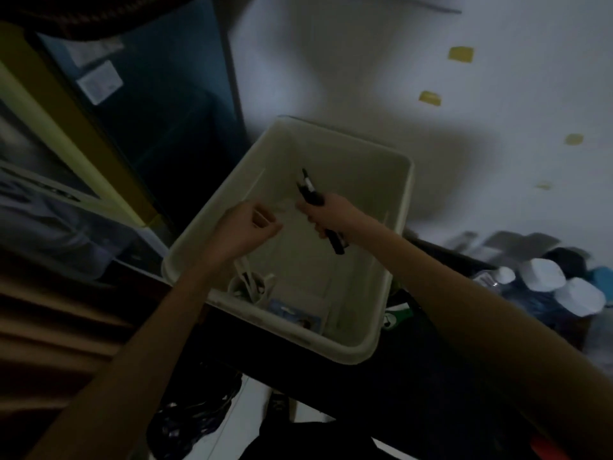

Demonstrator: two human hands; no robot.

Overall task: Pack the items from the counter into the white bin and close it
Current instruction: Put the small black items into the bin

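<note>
Our right hand [326, 210] grips a bundle of dark pens [320, 210] over the open white bin [396, 260], their long axis running from near-right to far-left, while our left hand [243, 227], loosely curled and apparently empty, hovers just beside.

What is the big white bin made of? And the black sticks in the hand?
The white bin looks like plastic: smooth, matte walls, rounded corners and a rolled rim. The black sticks gripped in the right hand look like hard plastic, perhaps pens, with a pale band; the picture is too dim and blurred to be sure.
</note>
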